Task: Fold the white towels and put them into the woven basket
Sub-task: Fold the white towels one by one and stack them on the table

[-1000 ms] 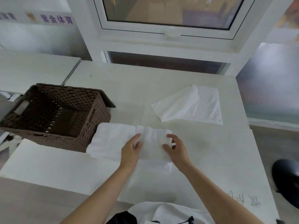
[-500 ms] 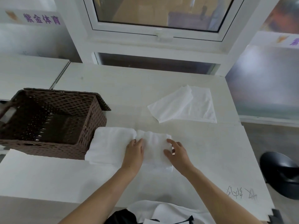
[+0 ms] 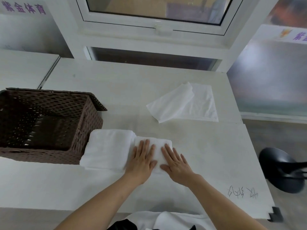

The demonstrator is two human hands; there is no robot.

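Hands, left [image 3: 142,161] and right [image 3: 176,161], press flat-fingered on folded towel [image 3: 108,148] touching basket [image 3: 86,128]; bare table [image 3: 216,155] rightward.

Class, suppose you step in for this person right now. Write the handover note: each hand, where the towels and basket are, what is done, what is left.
Left hand and right hand: both flat, fingers straight, pressing the towel being folded; no grip on anything.
That towel lies on the table against the woven basket, its right part already doubled over.
A second towel lies loosely folded farther back on the right.
Done: first towel partly folded.
Left: finish that fold, fold the second towel, put both in the basket, which shows no towels yet.
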